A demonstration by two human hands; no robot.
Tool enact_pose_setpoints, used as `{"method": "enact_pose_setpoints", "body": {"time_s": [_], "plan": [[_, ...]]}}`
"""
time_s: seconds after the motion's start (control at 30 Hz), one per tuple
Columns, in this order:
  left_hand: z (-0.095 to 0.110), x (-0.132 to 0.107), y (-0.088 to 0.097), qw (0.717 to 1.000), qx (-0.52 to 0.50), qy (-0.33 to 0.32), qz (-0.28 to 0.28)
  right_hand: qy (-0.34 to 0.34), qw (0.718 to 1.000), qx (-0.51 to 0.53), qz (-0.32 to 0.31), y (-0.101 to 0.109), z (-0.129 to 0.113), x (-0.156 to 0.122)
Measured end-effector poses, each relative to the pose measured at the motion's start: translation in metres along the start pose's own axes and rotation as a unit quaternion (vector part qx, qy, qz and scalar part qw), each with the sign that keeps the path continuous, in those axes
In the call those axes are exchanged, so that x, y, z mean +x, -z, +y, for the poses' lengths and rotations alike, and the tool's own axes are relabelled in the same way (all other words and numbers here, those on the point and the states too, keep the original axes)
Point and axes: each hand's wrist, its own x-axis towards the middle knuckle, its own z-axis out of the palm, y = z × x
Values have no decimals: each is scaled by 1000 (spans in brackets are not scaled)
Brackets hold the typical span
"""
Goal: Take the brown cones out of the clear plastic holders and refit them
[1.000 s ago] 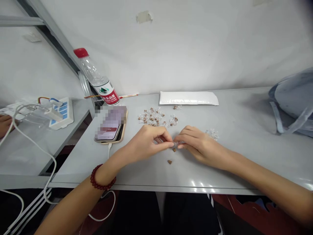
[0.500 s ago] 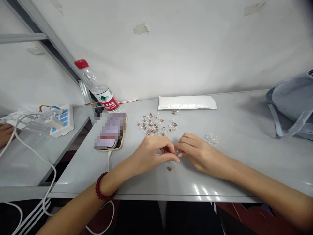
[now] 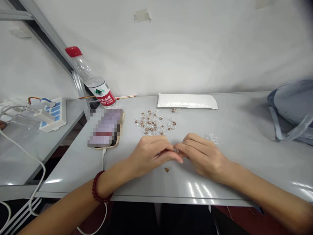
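My left hand (image 3: 154, 152) and my right hand (image 3: 201, 155) meet over the table, fingertips pinched together on a tiny clear glass bottle (image 3: 178, 151). Most of that bottle is hidden by my fingers. A loose brown cork (image 3: 166, 169) lies on the table just in front of my hands. Beyond my left hand spreads a group of small glass bottles with cork stoppers (image 3: 149, 123). One more corked bottle (image 3: 174, 110) lies apart, near the white packet. Behind my right hand, partly covered by it, is a small pile of clear glass bottles (image 3: 211, 138) with no corks visible.
A white padded packet (image 3: 187, 101) lies near the wall. At the left are a phone (image 3: 106, 127) on a charging cable and a red-capped water bottle (image 3: 96, 83). A power strip (image 3: 55, 114) sits on the neighbouring table. A grey-blue bag (image 3: 290, 111) stands at the right.
The camera view has shifted slightly. My hands stay pinched together on the small bottle, with my left fingers a little more closed over it. The loose cork lies as before.
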Motion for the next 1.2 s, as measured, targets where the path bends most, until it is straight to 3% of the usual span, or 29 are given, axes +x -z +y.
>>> {"method": "enact_pose_setpoints", "body": {"time_s": [0.23, 0.47, 0.6, 0.77, 0.97, 1.2], "plan": [[-12, 6, 4, 993, 78, 84, -21, -67, 997, 1, -38, 8, 15, 6], [-23, 10, 1, 955, 190, 220, -59, -180, 979, -25, -88, 33, 39, -4], [-21, 9, 15, 957, 173, 223, -66, -239, 963, 1, -123, 42, 46, -6], [-15, 7, 31, 955, 48, 220, -196, -260, 951, 21, -163, 52, 47, -3], [-12, 4, 26, 944, 64, 214, -241, -236, 928, 108, -267, 57, 39, -1], [-11, 5, 25, 940, 68, 202, -266, -237, 917, 87, -308, 48, 35, -7]]}}
